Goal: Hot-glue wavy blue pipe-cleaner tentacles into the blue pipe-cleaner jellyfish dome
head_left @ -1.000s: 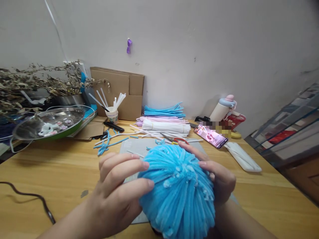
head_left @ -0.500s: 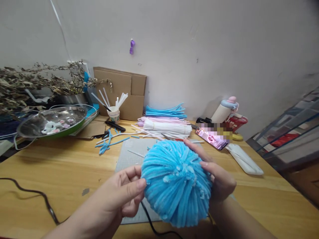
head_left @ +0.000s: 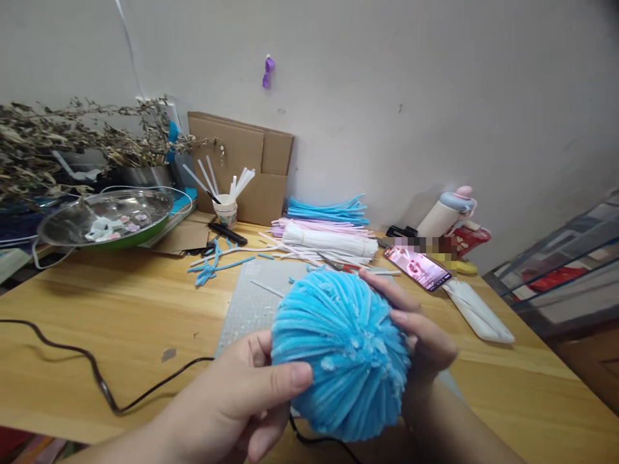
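Note:
Between my two hands is a fuzzy blue ball [head_left: 338, 361] made of pipe cleaners that run together at a rough, tufted centre facing me. My left hand [head_left: 264, 386] grips its left side, the thumb lying on the front and the other fingers partly hidden beneath. On the right side, my right hand [head_left: 420, 328] is wrapped round it, with fingertips on the upper right edge and the palm behind. Below the ball lies a grey cutting mat [head_left: 246, 309], largely covered by it. Red-handled pliers [head_left: 345, 266] rest just beyond the ball.
Bundles of blue [head_left: 329, 211], pink and white pipe cleaners [head_left: 329, 243] lie against the wall. A paper cup [head_left: 225, 211] holds white sticks. To the left are a metal pan [head_left: 106, 219] and blue scraps [head_left: 207, 267]. A phone [head_left: 418, 267] leans at right; a black cable [head_left: 97, 370] crosses the table.
My left thumb has slid further onto the front of the ball, and the ball has turned slightly. The view has shifted, showing more of the pliers and the cable.

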Demonstrator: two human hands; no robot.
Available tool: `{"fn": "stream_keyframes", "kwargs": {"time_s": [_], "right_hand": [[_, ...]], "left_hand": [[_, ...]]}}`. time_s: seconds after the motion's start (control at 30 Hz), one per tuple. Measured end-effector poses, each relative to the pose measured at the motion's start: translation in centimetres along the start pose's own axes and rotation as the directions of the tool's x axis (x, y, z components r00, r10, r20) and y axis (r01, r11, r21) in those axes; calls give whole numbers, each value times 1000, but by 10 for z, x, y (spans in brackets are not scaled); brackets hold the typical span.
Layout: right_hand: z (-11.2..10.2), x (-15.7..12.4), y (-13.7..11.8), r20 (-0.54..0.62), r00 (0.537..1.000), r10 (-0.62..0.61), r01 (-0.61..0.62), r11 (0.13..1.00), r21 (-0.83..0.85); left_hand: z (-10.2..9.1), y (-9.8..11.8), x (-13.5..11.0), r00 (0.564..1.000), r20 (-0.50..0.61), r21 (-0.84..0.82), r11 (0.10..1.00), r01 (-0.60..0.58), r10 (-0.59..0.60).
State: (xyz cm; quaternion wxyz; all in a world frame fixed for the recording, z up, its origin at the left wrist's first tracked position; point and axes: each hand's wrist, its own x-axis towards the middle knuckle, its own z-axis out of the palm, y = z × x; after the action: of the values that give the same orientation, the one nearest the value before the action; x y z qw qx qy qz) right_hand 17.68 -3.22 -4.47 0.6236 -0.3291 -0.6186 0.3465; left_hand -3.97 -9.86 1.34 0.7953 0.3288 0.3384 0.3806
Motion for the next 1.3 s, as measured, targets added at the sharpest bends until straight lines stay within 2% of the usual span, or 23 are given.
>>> {"fn": "stream_keyframes", "kwargs": {"time_s": [0.07,0.13,0.17,0.23,0.3,0.4,0.6,0.7,0.83,0.9,1.03,1.3], "right_hand": [[7,4,-3,-47,999,23,-21,1000,23],[12,9,-7,-45,982,185,-182,981,61],[13,11,-10,-24,953,302,-298,950,97],[14,13,-16,57,861,506,-505,836,215],[15,12,-24,175,787,591,-612,715,339],[18,9,-36,288,742,606,-667,622,410],[21,6,-43,239,654,718,-725,504,469],[18,6,-44,238,643,728,-732,491,473],[17,5,-50,237,652,720,-726,502,470],[19,5,-54,243,667,704,-717,519,465],[24,4,-57,246,697,674,-699,563,441],[25,1,-57,226,706,671,-694,594,407]], "left_hand": [[-2,-1,-1,998,-34,50,998,-43,44],[-3,-2,-1,995,-71,92,994,-62,69],[-4,-3,-1,993,-91,106,992,-65,74],[-5,-3,2,988,-133,124,990,-68,84],[-5,-3,6,983,-163,132,989,-68,89],[-4,-3,11,980,-183,150,987,-50,78],[-8,-10,12,987,-159,141,990,-11,34],[-12,-10,12,977,-213,67,998,-6,20],[-14,-4,15,937,-333,100,992,-79,108],[-13,-1,16,940,-309,108,987,-115,143],[-8,0,17,968,-193,63,987,-151,160],[-3,4,18,977,-95,36,982,-188,190]]}}
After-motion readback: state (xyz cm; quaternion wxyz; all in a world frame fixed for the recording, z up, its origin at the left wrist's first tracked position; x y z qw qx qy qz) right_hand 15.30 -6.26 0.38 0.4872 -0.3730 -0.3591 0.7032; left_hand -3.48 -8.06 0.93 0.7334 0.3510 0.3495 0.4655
